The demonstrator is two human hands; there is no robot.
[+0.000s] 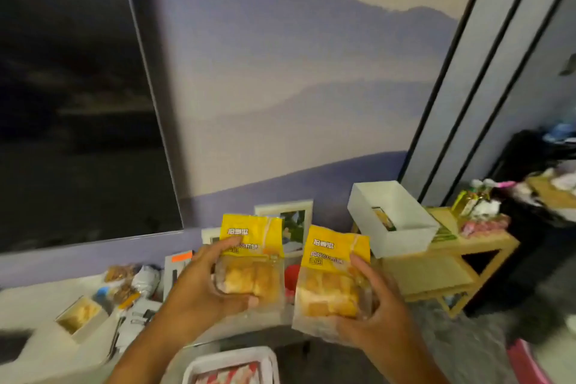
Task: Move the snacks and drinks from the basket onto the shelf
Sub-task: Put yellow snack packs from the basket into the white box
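My left hand (199,287) grips a yellow-topped clear bread packet (251,259), held up in front of me. My right hand (371,305) grips a second, matching bread packet (333,274) just to its right. Both packets are upright and side by side, not touching. Below my arms at the bottom edge sits the white basket (230,358) with red-and-white packets inside. At the right stands a low wooden shelf unit (467,246) with a white open box (389,218) on its top holding a small item.
A white surface (37,349) at the left carries snack bags, a water bottle and a small open box. A large dark screen (78,103) leans on the purple wall. Picture frames (290,218) stand behind the packets. Clutter and a black object lie at the far right.
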